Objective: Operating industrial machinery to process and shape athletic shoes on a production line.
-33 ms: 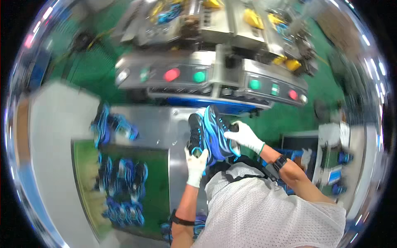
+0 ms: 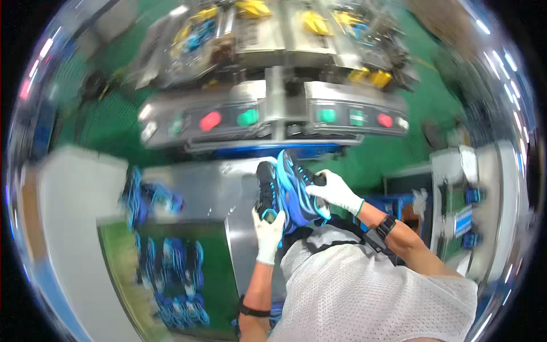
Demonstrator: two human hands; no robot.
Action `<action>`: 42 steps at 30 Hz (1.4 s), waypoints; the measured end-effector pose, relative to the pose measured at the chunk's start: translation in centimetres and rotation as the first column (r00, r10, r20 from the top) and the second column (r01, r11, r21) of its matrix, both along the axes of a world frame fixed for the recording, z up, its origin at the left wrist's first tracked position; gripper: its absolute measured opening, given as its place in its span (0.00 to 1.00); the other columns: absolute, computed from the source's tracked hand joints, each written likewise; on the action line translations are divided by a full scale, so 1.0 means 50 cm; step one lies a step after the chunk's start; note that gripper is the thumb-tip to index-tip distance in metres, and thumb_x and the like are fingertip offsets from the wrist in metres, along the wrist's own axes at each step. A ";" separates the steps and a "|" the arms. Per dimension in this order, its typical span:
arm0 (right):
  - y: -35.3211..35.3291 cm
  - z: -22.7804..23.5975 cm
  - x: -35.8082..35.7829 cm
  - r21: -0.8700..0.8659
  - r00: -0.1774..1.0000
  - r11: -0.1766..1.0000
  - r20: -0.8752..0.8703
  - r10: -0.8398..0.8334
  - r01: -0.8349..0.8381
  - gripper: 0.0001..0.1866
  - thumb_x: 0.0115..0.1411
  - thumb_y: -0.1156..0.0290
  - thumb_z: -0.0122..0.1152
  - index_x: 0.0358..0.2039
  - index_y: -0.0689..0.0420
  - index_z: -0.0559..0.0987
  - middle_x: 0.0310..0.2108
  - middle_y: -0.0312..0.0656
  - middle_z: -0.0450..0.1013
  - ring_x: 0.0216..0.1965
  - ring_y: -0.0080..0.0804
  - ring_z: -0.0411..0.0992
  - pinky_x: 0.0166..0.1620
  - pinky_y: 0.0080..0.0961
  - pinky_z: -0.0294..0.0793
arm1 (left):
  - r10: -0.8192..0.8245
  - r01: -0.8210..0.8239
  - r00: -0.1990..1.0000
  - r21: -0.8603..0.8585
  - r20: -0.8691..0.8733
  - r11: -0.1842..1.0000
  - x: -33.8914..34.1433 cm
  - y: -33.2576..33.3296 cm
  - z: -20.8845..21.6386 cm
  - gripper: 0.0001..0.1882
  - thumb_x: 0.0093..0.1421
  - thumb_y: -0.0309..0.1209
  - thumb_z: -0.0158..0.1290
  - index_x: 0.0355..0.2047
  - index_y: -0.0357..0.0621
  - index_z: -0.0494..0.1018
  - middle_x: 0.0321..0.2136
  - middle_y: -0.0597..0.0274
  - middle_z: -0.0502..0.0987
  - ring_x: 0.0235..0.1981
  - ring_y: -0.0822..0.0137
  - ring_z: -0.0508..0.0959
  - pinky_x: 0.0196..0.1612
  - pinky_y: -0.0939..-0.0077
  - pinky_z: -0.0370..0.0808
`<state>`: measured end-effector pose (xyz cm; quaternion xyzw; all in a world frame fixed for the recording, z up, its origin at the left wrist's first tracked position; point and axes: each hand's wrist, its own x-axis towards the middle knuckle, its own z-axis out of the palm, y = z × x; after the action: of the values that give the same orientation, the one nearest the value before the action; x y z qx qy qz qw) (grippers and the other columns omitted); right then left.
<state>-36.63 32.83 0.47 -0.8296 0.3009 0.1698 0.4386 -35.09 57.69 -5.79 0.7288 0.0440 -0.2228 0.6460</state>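
Observation:
Two black-and-blue sports shoes are held side by side in front of my body, toes pointing away from me. My left hand (image 2: 268,231), in a white glove, grips the heel end of the left shoe (image 2: 266,188). The gloved right hand (image 2: 333,192) is closed on the right shoe (image 2: 295,191) near its collar, with the thumb lying over it. The sides of the shoes press together, the blue and purple sole edges facing each other. Fingers beneath the shoes are hidden.
Ahead stands a machine with a control panel (image 2: 222,121) of red and green buttons. A grey metal table (image 2: 196,182) lies left of the shoes, with more blue shoes (image 2: 149,196) on it. Several shoes (image 2: 171,262) sit on a green surface below. Racks (image 2: 456,216) stand at right.
The view has swung slightly, so the machine and table appear shifted left and lower. Both hands keep their hold on the shoes, which stay almost in place before me.

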 end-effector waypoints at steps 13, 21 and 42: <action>-0.295 0.224 -0.759 -0.054 0.187 0.192 0.584 -0.790 0.980 0.35 0.49 0.52 0.74 0.49 0.65 0.76 0.43 0.54 0.78 0.48 0.40 0.76 0.54 0.31 0.72 | -0.910 0.942 0.326 -0.172 0.258 0.289 -0.236 -0.689 0.254 0.31 0.53 0.22 0.62 0.57 0.34 0.65 0.43 0.60 0.76 0.39 0.71 0.76 0.45 0.74 0.75; -0.447 0.265 -1.109 -0.474 -0.054 -0.346 0.527 -0.848 0.809 0.41 0.51 0.50 0.70 0.58 0.64 0.69 0.48 0.62 0.75 0.52 0.54 0.74 0.55 0.40 0.73 | -0.717 0.987 -0.059 0.147 0.695 0.061 -0.571 -1.194 0.280 0.39 0.54 0.26 0.62 0.65 0.33 0.57 0.55 0.45 0.72 0.55 0.52 0.74 0.60 0.66 0.70; -0.490 -0.094 -0.545 -0.038 0.908 0.970 0.364 -0.209 0.238 0.39 0.62 0.67 0.64 0.68 0.65 0.57 0.65 0.55 0.61 0.65 0.47 0.64 0.65 0.39 0.63 | -0.583 0.466 0.810 0.671 -0.062 0.577 -0.091 -0.373 -0.239 0.19 0.61 0.41 0.48 0.41 0.41 0.79 0.44 0.40 0.79 0.50 0.43 0.77 0.57 0.55 0.72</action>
<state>-63.88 8.32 -4.24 -0.8238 0.3157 -0.0475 0.4684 -39.63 39.05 -17.75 0.9029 -0.1524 -0.3126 0.2526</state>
